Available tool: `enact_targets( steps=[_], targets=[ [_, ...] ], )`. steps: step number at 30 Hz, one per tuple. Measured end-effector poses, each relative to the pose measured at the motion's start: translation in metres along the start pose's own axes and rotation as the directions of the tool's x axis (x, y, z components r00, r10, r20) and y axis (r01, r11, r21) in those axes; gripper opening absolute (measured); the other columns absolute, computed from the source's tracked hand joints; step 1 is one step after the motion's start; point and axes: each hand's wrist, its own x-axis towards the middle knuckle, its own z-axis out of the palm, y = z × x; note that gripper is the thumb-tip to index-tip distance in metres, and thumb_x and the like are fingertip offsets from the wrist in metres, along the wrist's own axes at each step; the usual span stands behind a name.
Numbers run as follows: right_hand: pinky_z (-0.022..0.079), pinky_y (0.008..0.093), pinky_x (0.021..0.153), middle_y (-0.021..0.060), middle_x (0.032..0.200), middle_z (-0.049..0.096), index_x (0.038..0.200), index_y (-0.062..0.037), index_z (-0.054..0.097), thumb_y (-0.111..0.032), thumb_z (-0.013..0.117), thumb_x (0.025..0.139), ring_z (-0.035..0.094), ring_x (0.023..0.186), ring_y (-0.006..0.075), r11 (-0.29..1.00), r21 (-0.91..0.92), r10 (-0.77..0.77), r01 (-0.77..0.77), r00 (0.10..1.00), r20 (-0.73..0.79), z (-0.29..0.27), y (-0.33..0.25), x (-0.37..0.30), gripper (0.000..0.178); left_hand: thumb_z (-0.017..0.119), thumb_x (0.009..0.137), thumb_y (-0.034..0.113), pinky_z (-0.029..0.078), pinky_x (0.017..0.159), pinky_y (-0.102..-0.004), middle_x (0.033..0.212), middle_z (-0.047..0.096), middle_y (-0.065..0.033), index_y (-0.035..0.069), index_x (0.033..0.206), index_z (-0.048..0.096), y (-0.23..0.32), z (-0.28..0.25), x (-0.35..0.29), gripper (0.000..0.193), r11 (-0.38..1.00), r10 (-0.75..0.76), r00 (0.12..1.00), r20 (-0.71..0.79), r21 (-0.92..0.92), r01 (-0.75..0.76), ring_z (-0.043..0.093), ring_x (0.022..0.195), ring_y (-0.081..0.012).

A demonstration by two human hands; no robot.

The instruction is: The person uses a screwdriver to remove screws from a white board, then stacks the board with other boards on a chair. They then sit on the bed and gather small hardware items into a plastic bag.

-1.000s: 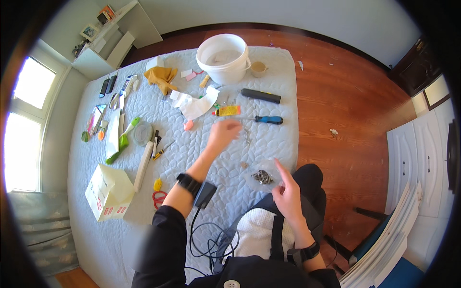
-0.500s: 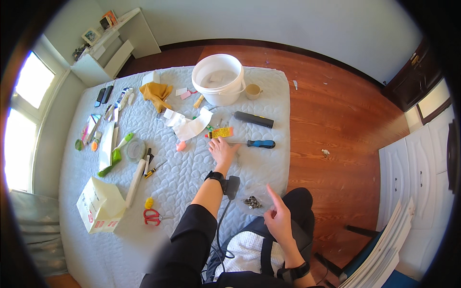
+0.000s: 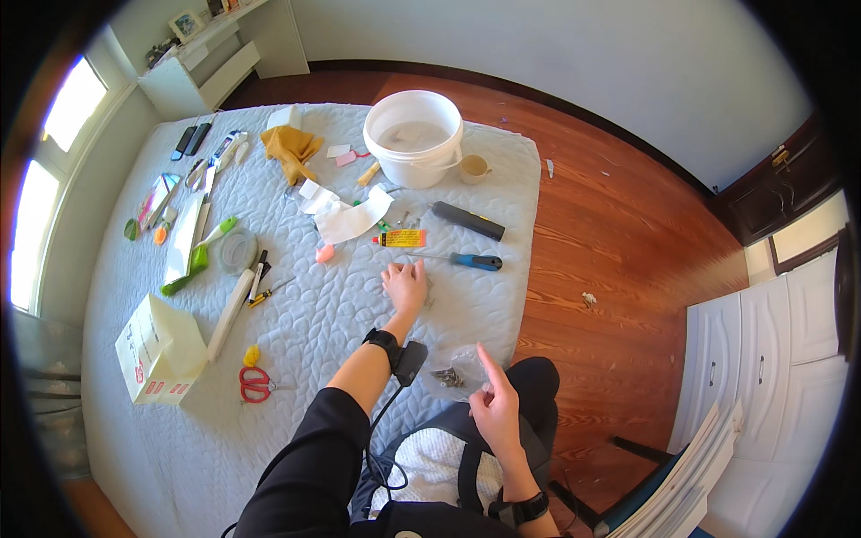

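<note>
Our right hand (image 3: pixel 495 414) grips the clear plastic bag (image 3: pixel 467 356) of silvery metal parts (image 3: pixel 447 378), likely limp and best held at its rim, at the pale-blue quilted bed (image 3: pixel 314 334); whether our left hand (image 3: pixel 406 288) grips anything, we cannot tell.

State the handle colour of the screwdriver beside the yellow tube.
The screwdriver handle is blue and black, in the head view.

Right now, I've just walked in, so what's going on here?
A person has both hands busy over a quilted bed cover strewn with odds and ends. Their left hand is down at the cover, near a blue-handled screwdriver and a yellow tube; whether it holds anything small is unclear. Their right hand is at the edge of a clear bag with small metal pieces inside.
</note>
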Motion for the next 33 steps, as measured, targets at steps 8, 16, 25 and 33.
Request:
enact_targets(
  steps=[8,16,25,33],
  targets=[
    [0.043,0.0188,0.051,0.0108,0.127,0.058,0.141,-0.0050,0.043,0.015,0.045,0.073,0.046,0.054,0.0034,0.999,-0.022,0.035,-0.035,0.999,0.011,0.000,-0.003,0.000,0.071,0.066,0.081,0.029,0.039,0.083,-0.0448,0.094,0.053,-0.0108,0.009,0.086,0.060,0.018,-0.010,-0.027,0.022,0.875,0.484,0.875,0.018,0.031,-0.484,0.048,0.097,-0.0307],
    [0.043,0.0197,0.053,0.0114,0.124,0.060,0.139,-0.0045,0.045,0.014,0.046,0.072,0.047,0.056,0.0051,0.998,-0.033,0.054,-0.053,0.998,0.013,-0.002,-0.003,-0.005,0.070,0.058,0.081,0.021,0.041,0.078,-0.0403,0.090,0.053,-0.0060,0.010,0.082,0.058,-0.042,-0.067,0.005,0.012,0.369,0.816,0.495,0.297,0.391,-0.843,0.051,0.093,-0.0244],
    [0.043,0.0211,0.059,0.0159,0.125,0.060,0.137,-0.0017,0.046,0.010,0.049,0.072,0.050,0.063,0.0089,0.998,-0.014,0.061,-0.060,0.998,0.025,0.004,-0.007,-0.003,0.066,0.057,0.083,0.021,0.052,0.065,-0.0407,0.091,0.053,-0.0088,0.006,0.085,0.054,-0.044,-0.057,-0.017,0.015,0.704,0.628,0.774,0.081,0.365,-0.610,0.056,0.092,-0.0258],
    [0.042,0.0199,0.050,0.0115,0.125,0.059,0.140,-0.0042,0.043,0.013,0.045,0.072,0.046,0.053,0.0045,0.999,-0.008,-0.050,0.050,0.999,-0.015,0.009,-0.006,-0.004,0.071,0.053,0.090,0.021,0.051,0.049,-0.0367,0.080,0.056,-0.0094,0.005,0.084,0.053,-0.093,-0.065,-0.023,0.017,0.649,0.562,0.771,0.301,0.418,-0.636,0.061,0.060,-0.0253]
  ],
)
